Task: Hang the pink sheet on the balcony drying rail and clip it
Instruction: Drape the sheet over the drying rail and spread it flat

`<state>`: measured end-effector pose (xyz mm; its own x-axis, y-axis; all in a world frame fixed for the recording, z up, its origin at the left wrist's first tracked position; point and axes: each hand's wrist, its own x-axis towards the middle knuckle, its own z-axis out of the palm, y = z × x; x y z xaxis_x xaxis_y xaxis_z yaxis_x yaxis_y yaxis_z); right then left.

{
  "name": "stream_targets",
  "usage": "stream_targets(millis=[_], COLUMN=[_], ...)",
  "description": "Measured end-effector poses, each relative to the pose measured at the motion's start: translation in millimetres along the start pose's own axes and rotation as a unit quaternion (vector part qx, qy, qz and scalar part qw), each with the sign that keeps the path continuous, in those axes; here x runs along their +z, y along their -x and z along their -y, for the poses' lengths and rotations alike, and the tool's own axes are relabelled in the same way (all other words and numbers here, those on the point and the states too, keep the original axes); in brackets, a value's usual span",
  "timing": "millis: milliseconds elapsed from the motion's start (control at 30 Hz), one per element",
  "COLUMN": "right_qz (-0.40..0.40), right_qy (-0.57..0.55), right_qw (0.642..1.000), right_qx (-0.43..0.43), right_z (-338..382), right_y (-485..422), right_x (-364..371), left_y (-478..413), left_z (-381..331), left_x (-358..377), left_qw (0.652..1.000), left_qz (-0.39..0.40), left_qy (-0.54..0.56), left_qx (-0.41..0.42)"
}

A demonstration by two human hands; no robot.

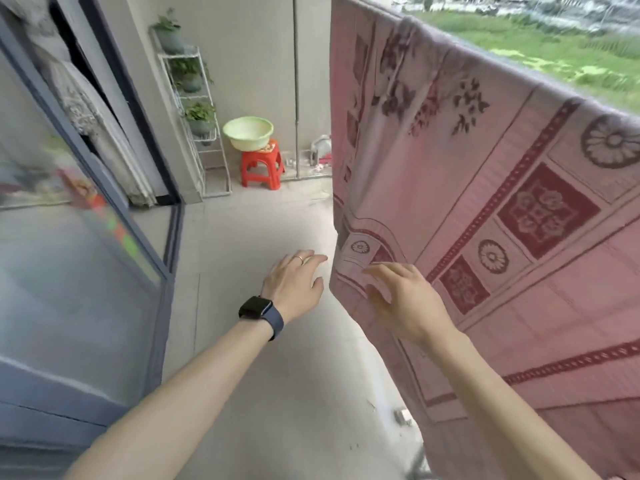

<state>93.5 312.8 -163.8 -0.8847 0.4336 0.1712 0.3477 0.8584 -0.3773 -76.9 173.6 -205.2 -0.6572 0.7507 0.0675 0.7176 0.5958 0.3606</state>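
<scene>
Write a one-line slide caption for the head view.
Pink sheet hangs draped, no clip visible; left hand and right hand, both open, reach toward its side edge.

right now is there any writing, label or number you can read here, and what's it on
No text can be read for certain.
Pink sheet: dark red squares hold ornate motifs, possibly stylised characters, too blurred to read.
Stickers on the glass door: coloured shapes, blurred, unreadable.
Watch: screen dark, nothing shown.
Red stool: patterned top, too small to read.
</scene>
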Motion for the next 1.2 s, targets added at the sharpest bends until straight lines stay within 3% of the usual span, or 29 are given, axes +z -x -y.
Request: stream_targets(millis=[300, 867, 1100, 1200], right_qz=[-0.061, -0.122, -0.165, -0.241], right_qy=[-0.002, 0.047, 0.113, 0.144], right_qw=[0.998, 0.991, 0.979, 0.955], right_qx=[-0.01, -0.018, 0.04, 0.093], right_z=[22.0, -13.4, -29.3, -32.6], right_y=[-189.7, -613.9, -761.1, -819.0], right_x=[0.2, 15.6, 19.9, 13.2], left_y=[-163.2, -585.0, -770.7, -862.3], left_z=[89.8, 207.6, 250.7, 254.1], left_x=[-78.1, -162.5, -176.7, -190.5], left_qw=[0.999, 0.989, 0.988, 0.978], left_qz=[-0.042, -0.13, -0.085, -0.023], left_qy=[-0.018, -0.035, 0.042, 0.138], left_qx=[0.016, 0.069, 0.125, 0.155])
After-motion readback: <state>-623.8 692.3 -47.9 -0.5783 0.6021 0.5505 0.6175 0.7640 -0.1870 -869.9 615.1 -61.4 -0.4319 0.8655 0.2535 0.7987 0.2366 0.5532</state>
